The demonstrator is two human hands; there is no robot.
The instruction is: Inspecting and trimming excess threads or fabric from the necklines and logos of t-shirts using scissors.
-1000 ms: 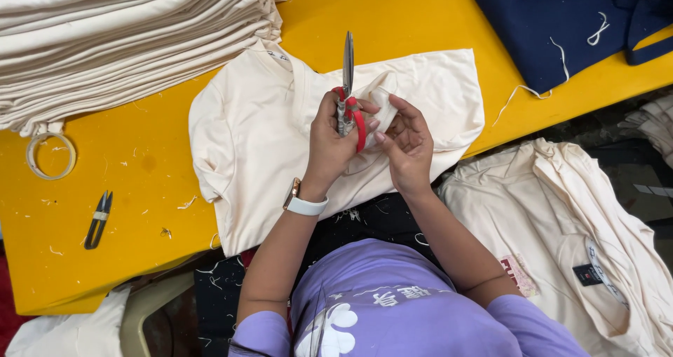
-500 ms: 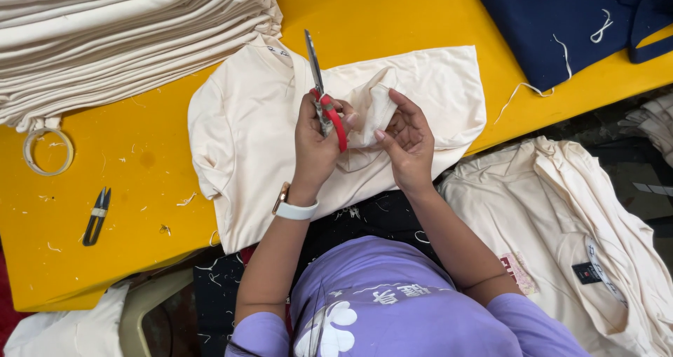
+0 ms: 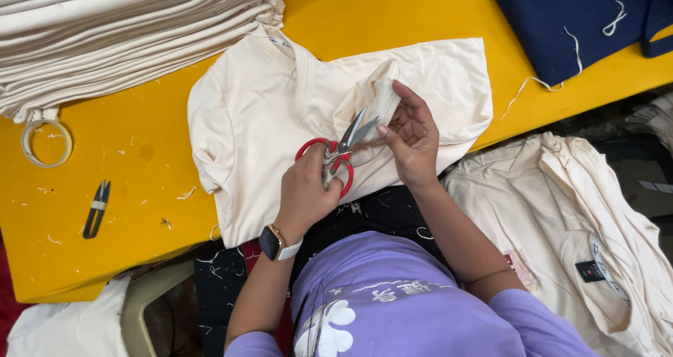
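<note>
The left hand (image 3: pixel 308 189) grips a pair of red-handled scissors (image 3: pixel 340 153), fingers through the loops, blades parted and pointing up to the right. The right hand (image 3: pixel 410 136) pinches a bunched fold of a cream shirt (image 3: pixel 280 118) and lifts it just at the blade tips. The shirt lies flat on the yellow table (image 3: pixel 126 189), its lower edge hanging over the near side toward the person. This looks like the trimming step: stray thread at the raised fold being snipped. The next cut calls for keeping the fold taut and the tips clear of the cloth itself. A stack of folded cream cloth (image 3: pixel 126 34) sits at the far left, small thread snips (image 3: pixel 96 208) lie apart near the table edge.
</note>
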